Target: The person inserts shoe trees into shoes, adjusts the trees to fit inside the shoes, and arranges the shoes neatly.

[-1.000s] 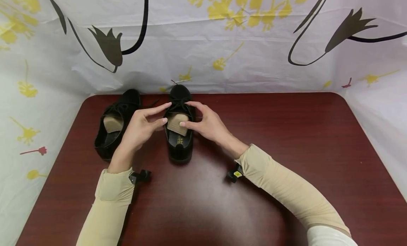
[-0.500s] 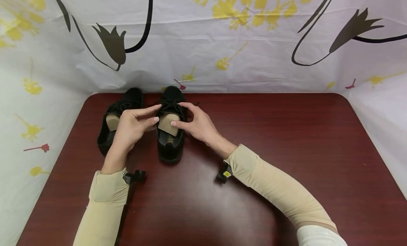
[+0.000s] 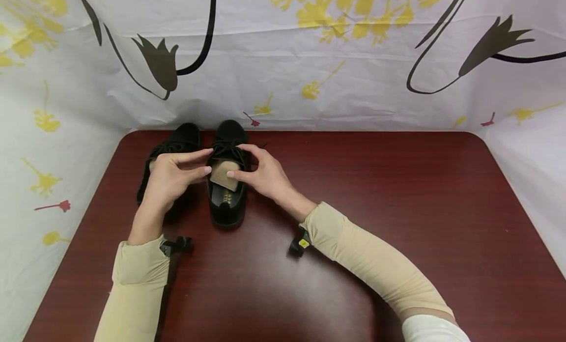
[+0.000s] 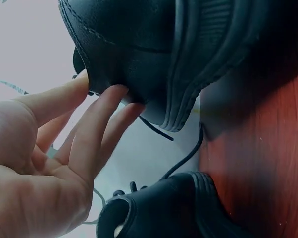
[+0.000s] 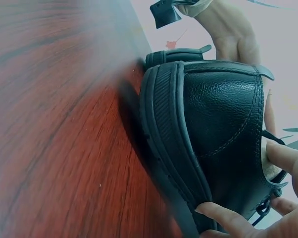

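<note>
Two black shoes side by side at far left of desk (image 3: 353, 224), toes toward the wall. Right hand (image 3: 261, 172) on right shoe (image 3: 226, 204), fingers (image 3: 233, 174) curled, pinching tan paper wad (image 3: 222, 177) in its opening near laces (image 3: 225, 148). Left hand (image 3: 170, 177) between shoes, fingers (image 4: 97, 121) straight, relaxed, tips touching right shoe's side. Left shoe (image 3: 179, 135) partly hidden behind left hand.

A black leather lace-up shoe with a ribbed rubber sole (image 5: 213, 124) fills the view, its sole resting on the dark red wooden table (image 5: 55, 139). The right hand's fingers (image 5: 223, 215) touch its side near the black laces (image 5: 268, 203), and one fingertip presses on the tan insert at the shoe's opening. Beyond the shoe is the other forearm with its black wrist mount (image 5: 165, 11).
</note>
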`<state>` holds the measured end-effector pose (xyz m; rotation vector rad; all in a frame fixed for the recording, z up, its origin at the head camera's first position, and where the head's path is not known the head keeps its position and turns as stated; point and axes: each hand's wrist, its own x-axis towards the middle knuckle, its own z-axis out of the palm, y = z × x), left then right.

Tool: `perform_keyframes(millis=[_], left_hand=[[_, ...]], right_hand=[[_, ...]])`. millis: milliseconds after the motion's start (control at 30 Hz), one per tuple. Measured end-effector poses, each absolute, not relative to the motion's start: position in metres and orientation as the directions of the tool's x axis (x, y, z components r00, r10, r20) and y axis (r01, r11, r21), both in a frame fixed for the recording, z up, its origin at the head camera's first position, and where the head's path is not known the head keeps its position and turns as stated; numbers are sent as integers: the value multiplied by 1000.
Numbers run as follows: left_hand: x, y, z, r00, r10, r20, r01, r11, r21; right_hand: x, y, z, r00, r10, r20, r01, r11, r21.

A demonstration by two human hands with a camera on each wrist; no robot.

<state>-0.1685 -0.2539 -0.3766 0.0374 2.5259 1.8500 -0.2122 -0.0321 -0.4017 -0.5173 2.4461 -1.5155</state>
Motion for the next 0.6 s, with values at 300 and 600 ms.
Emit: perform_keyframes(millis=[300, 600], left_hand=[[-170, -259, -377, -1000, -2, 29, 26, 331, 943], [-169, -266, -370, -997, -65, 33, 10, 331, 943]], right_hand=[[-214, -44, -403, -919, -393, 25, -221, 462, -859], [-213, -61, -402, -927, -375, 25, -204, 447, -871]])
